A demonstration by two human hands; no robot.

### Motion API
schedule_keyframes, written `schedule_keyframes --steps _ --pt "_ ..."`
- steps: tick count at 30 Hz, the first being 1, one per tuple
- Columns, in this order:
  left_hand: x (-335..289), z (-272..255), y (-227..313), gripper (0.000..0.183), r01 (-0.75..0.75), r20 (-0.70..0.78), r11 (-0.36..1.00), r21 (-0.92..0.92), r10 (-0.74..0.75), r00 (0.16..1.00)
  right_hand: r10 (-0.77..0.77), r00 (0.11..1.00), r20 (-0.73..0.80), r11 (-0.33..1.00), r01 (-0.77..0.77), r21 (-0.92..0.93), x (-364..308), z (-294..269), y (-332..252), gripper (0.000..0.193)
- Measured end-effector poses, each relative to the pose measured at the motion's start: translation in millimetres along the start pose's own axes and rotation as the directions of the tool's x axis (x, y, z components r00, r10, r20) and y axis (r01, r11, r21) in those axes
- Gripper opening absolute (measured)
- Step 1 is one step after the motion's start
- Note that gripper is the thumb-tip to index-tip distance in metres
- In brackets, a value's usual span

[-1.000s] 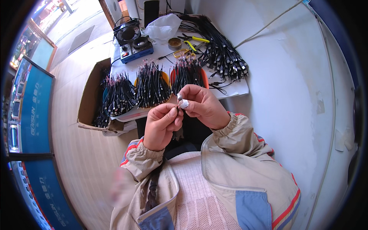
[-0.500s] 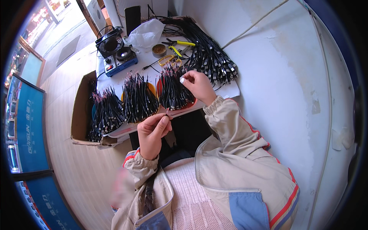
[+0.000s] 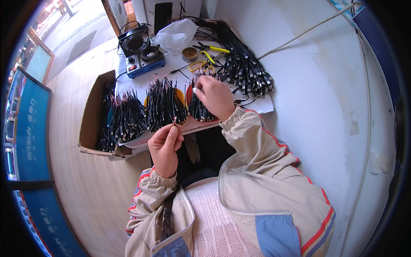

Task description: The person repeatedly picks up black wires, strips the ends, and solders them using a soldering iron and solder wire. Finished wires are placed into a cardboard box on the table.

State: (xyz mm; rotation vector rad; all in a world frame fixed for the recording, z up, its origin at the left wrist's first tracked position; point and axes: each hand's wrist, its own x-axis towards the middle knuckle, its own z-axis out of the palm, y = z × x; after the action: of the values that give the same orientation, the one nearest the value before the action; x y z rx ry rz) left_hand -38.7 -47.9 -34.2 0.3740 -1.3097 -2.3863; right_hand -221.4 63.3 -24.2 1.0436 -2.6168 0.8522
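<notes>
My left hand is closed in a pinch, thumb and forefinger on a thin cable end with fine reddish wires. Most of that cable is hidden by the fingers. My right hand is closed over the right bundle of short black cables. A white wrapping shows at one of its fingertips; whatever it pinches is hidden. Beside it stand a middle cable bundle and a left cable bundle, with metal plugs low and pinkish wire ends up.
Behind the bundles are a blue device with black round parts, a white plastic bag, a round tin, yellow-handled pliers and yellow scissors. More black cables lie at right. A cardboard box stands left; a white wall is right.
My left hand has shifted left with the cable end, now in front of the middle bundle. My right hand has moved left and lower over the right bundle. The view has turned slightly.
</notes>
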Motion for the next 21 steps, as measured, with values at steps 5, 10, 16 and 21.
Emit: schedule_keyframes --steps 5,10,16,21 --pt "-2.1 -11.6 3.1 0.016 -0.015 -0.013 0.999 -0.049 0.014 1.0 -0.478 0.82 0.314 0.846 0.526 -0.086 22.9 1.8 -5.9 0.006" --pt "-6.7 -18.1 6.1 0.017 0.005 -0.042 0.996 -0.092 -0.009 0.999 -0.647 0.595 0.476 0.64 0.763 -0.084 34.9 5.0 -3.0 0.006" --pt "-0.2 -27.0 7.7 0.018 0.153 -0.078 0.893 -0.423 -0.204 0.976 -0.756 0.448 0.477 0.483 0.874 -0.055 40.8 8.0 4.3 0.005" --pt "0.5 -30.8 7.7 0.018 0.134 -0.041 0.879 -0.457 -0.171 0.984 -0.831 0.308 0.462 0.318 0.946 -0.058 43.6 12.5 8.0 0.005"
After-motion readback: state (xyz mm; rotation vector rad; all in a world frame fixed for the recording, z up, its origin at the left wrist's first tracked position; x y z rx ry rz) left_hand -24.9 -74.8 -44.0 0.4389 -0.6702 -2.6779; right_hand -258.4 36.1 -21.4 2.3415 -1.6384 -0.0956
